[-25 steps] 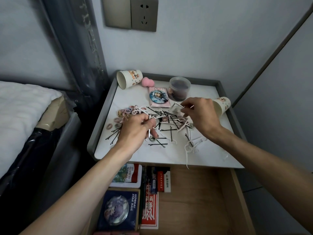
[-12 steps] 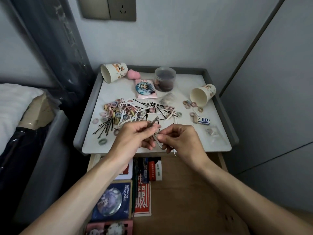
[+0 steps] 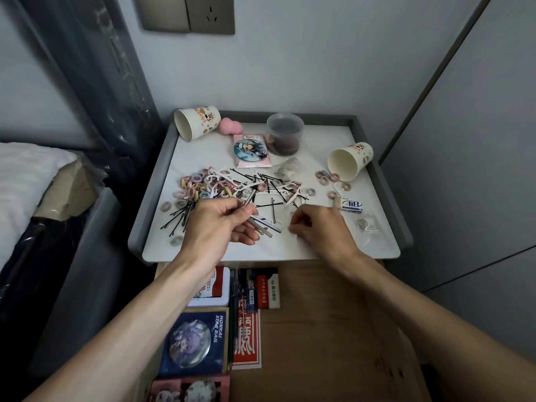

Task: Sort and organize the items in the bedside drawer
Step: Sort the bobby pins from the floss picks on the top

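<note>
The left hand [image 3: 220,224] has its grip clamped on metal hair clips [image 3: 265,227] above the bench [image 3: 275,252]. The right hand [image 3: 319,227] curls beside it; I cannot tell if its grip holds anything. A packet [image 3: 351,205] reads "AiB". In the open drawer [image 3: 319,314], a blue box [image 3: 194,342] reads "HONKAI STAR RAIL".

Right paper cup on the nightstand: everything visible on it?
The paper cup lies tipped on its side at the right of the white tabletop, close to its grey raised rim; contact unclear. Its mouth faces front-left, showing a plain cream inside that looks empty. The outer wall carries orange-brown cartoon prints. Small pastel hair ties lie just before the mouth.
</note>
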`<state>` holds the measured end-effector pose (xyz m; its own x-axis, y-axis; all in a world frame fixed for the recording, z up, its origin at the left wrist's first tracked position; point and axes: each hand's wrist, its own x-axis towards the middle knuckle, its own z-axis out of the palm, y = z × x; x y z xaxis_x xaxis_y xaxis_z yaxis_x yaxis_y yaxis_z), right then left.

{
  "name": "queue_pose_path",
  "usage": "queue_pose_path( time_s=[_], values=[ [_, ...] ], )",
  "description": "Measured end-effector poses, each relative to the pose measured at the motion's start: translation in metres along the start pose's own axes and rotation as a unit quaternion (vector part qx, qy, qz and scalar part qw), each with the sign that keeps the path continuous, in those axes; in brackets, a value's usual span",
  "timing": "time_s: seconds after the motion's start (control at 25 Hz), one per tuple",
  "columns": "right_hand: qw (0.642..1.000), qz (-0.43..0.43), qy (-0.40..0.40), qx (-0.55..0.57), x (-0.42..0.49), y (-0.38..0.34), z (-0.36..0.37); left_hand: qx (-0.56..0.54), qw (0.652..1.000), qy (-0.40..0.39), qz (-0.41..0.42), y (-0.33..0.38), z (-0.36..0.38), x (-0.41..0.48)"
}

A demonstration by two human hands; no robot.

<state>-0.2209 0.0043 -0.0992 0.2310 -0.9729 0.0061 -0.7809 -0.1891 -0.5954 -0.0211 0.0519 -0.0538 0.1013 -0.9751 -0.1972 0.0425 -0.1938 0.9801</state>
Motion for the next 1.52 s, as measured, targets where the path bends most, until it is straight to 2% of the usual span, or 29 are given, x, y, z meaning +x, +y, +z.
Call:
queue_pose_path(
  time_s=[0.16,0.2,0.32,0.52,0.72,0.96,1.12,1.28,1.52],
  values=[
    [0.995,-0.029,0.069,0.069,0.005,-0.012,-0.010,-0.003,0.999,-0.031,-0.012,-0.002,0.000,-0.003],
    [0.992,-0.036,0.060,0.106,-0.002,-0.019,-0.016,-0.006,0.999,-0.042,-0.016,-0.003,-0.001,-0.003],
    [0.978,-0.055,-0.042,0.194,-0.027,-0.036,-0.023,-0.031,0.995,-0.091,-0.034,-0.002,0.003,-0.006],
    [0.966,-0.065,-0.073,0.239,-0.037,-0.043,-0.021,-0.039,0.990,-0.123,-0.049,-0.002,0.007,-0.009],
    [0.971,-0.041,-0.061,0.228,-0.046,-0.046,-0.024,-0.011,0.992,-0.118,-0.047,-0.004,0.010,-0.008],
    [0.990,-0.057,-0.029,0.124,-0.046,-0.040,-0.036,-0.037,0.990,-0.122,-0.052,-0.002,0.010,-0.010],
    [0.985,-0.004,0.017,0.173,-0.037,-0.031,-0.041,0.008,0.998,-0.069,-0.013,-0.004,0.005,-0.008],
    [0.989,-0.034,0.034,0.138,-0.037,-0.034,-0.035,0.128,0.989,-0.058,0.042,-0.007,0.009,-0.007],
    [0.991,-0.079,0.060,0.087,-0.035,-0.039,-0.034,0.121,0.988,-0.086,0.042,-0.009,0.007,-0.008]
  ],
)
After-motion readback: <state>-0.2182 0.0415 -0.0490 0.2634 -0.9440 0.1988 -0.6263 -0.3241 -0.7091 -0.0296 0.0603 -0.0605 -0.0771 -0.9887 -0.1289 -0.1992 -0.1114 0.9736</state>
